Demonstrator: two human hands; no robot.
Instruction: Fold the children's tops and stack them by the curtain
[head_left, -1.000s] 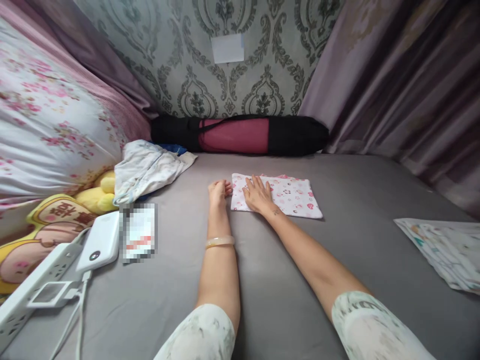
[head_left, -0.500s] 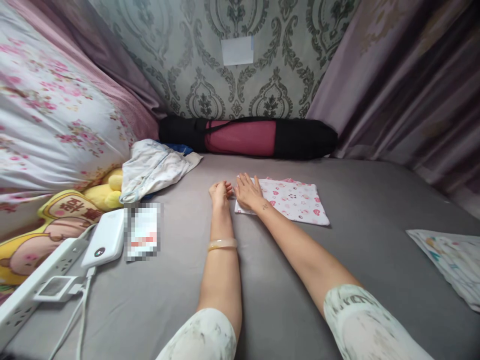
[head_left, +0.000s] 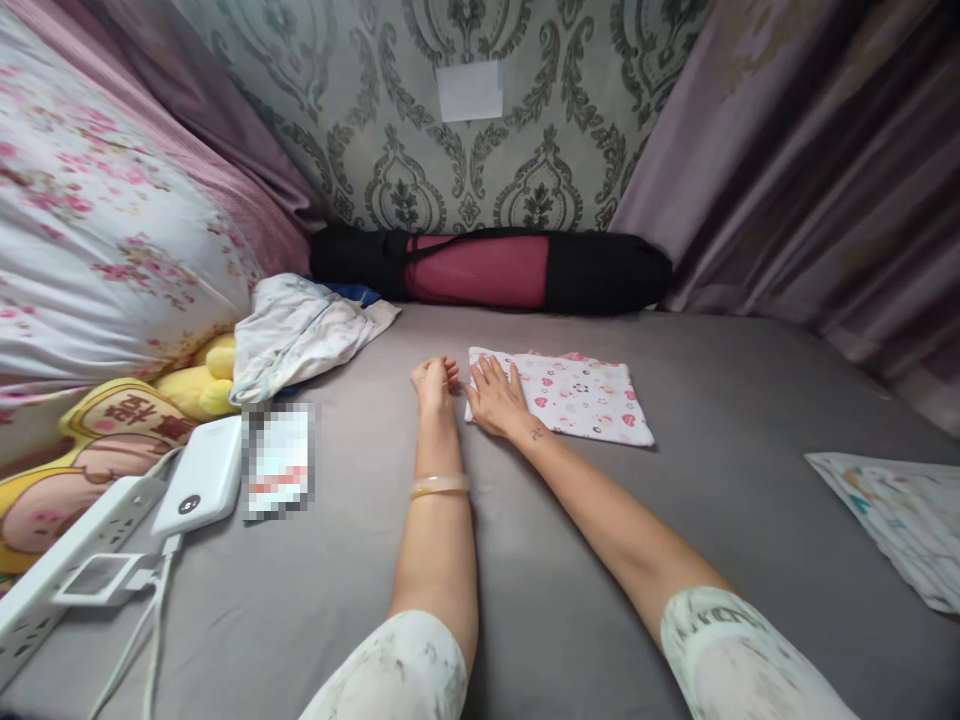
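A folded white cloth [head_left: 589,400] with pink hearts and small prints lies on the grey sheet. My right hand [head_left: 496,395] rests palm down on its left end, fingers spread and nothing gripped. Some pink shows along the cloth's far edge. Just left of the cloth, apart from it, my left hand [head_left: 435,382] is on the sheet with its fingers curled into a loose fist. I see nothing inside it. A pale bangle [head_left: 439,486] sits on my left forearm.
A long black and pink bag [head_left: 480,270] lies along the wall. On the left are a crumpled cloth [head_left: 300,330], a white power bank [head_left: 201,475], a power strip [head_left: 71,560] with cables and a yellow plush [head_left: 41,510]. Another folded cloth [head_left: 892,515] lies right.
My right hand has slid slightly toward me on the cloth, uncovering its far left corner. The left hand stays curled beside it. The whole view has shifted a little.
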